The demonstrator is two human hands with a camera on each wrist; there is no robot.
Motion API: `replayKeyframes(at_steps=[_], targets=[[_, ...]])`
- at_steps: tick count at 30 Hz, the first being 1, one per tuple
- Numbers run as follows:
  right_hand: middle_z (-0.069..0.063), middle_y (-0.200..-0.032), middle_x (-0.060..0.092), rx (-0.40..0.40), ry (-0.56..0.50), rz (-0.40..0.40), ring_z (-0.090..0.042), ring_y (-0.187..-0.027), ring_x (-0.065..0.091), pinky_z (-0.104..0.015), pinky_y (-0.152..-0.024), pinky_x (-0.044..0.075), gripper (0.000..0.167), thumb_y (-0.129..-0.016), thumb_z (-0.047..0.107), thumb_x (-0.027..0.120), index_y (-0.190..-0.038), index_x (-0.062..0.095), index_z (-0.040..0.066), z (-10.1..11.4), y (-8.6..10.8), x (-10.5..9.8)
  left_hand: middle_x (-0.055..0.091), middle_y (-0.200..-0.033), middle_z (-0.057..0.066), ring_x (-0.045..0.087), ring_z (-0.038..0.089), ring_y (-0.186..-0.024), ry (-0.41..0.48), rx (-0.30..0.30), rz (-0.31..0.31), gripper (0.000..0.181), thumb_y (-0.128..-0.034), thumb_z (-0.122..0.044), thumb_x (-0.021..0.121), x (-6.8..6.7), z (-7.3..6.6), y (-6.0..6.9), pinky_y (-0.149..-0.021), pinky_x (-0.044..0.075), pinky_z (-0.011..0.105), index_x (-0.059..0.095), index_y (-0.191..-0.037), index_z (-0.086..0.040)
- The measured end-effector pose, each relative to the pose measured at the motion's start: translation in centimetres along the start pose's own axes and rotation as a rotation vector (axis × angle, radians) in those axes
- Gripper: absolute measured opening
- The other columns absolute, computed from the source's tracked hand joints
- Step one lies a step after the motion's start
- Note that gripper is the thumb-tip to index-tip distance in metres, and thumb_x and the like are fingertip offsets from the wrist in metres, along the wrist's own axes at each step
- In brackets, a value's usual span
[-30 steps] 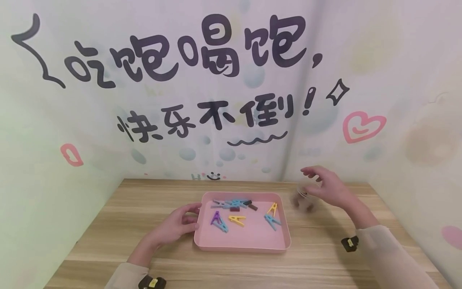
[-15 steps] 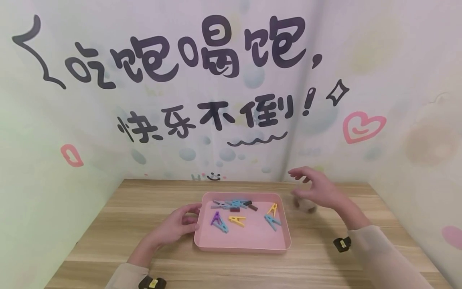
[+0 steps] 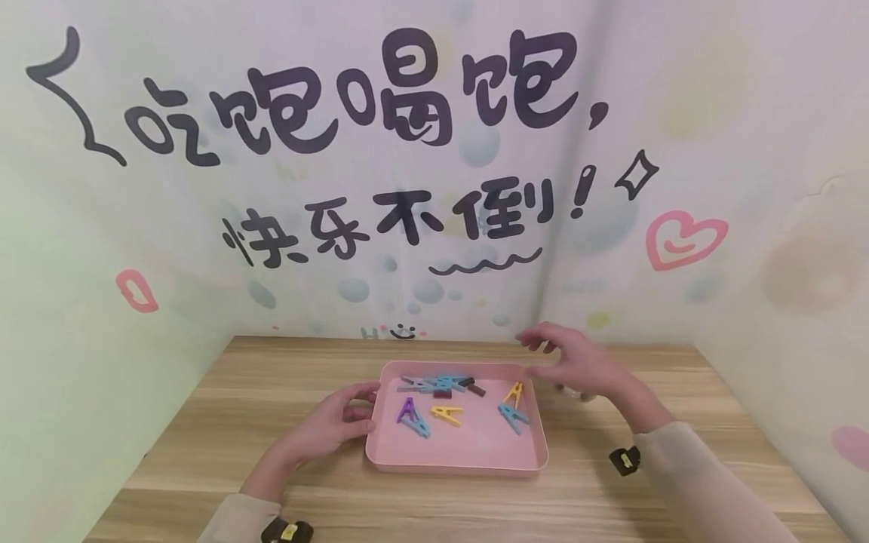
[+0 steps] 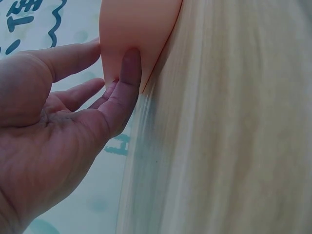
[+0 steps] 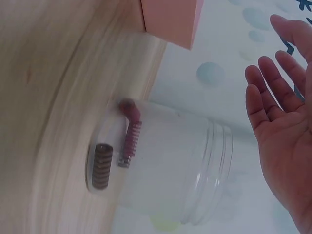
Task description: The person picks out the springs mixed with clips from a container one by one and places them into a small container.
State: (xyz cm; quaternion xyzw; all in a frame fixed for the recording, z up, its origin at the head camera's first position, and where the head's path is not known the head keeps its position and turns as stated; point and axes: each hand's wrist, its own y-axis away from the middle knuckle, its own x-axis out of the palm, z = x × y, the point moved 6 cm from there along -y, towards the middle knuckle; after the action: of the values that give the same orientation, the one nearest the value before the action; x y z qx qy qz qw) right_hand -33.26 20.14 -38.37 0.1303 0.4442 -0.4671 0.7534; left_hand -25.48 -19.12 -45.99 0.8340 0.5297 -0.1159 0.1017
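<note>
the grip of the right hand [image 3: 573, 363] is wide and holds nothing, fingers loosely spread near the one o'clock corner of the pink tray [image 3: 468, 449]; from its wrist camera it hangs apart from tray and jar. the left hand [image 3: 331, 424] rests its fingers on the tray's wall at nine o'clock, its grip loose.

the tray sits mid-table, its long axis running from nine to three. inside, the middle yellow clip [image 3: 446, 414] spreads its legs toward three, while the yellow clip at two o'clock [image 3: 514, 394] narrows toward twelve. just below that, a blue clip [image 3: 512, 417] opens toward four. other blue clips [image 3: 434, 384] bunch up near eleven, beside dark pieces [image 3: 477, 390].

the clear jar [image 5: 165, 156], at two o'clock from the tray, stands upright, mouth up, with ridged pieces [image 5: 102, 167] at its bottom.

the tray's far rim lies near the table's [image 3: 604, 498] back edge; more tabletop stretches toward six, and wide strips run out at three and nine.
</note>
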Motion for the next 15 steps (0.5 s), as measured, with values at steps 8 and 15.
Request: replayKeyframes(at_steps=[8, 15], targets=[[0.0, -0.124, 0.072, -0.028, 0.008, 0.118, -0.027, -0.111, 0.066, -0.042, -0.092, 0.062, 0.045, -0.093, 0.033, 0.084, -0.133, 0.071, 0.016, 0.5, -0.7, 2.5, 0.048, -0.15, 0.032, 0.06, 0.046, -0.13, 0.003, -0.003, 0.002, 0.066, -0.1028, -0.001, 0.067, 0.0, 0.0, 0.0, -0.101, 0.06, 0.038, 0.033, -0.159, 0.01], [-0.005, -0.12, 0.072, -0.06, -0.032, 0.176, -0.028, -0.107, 0.064, -0.05, -0.093, 0.06, 0.045, -0.092, 0.016, 0.083, -0.135, 0.07, 0.009, 0.4, -1.6, 4.5, 0.048, -0.151, 0.031, 0.06, 0.045, -0.13, 0.004, -0.007, -0.002, 0.067, -0.1029, -0.002, 0.067, 0.0, 0.0, 0.0, -0.102, 0.06, 0.038, 0.034, -0.16, 0.009]])
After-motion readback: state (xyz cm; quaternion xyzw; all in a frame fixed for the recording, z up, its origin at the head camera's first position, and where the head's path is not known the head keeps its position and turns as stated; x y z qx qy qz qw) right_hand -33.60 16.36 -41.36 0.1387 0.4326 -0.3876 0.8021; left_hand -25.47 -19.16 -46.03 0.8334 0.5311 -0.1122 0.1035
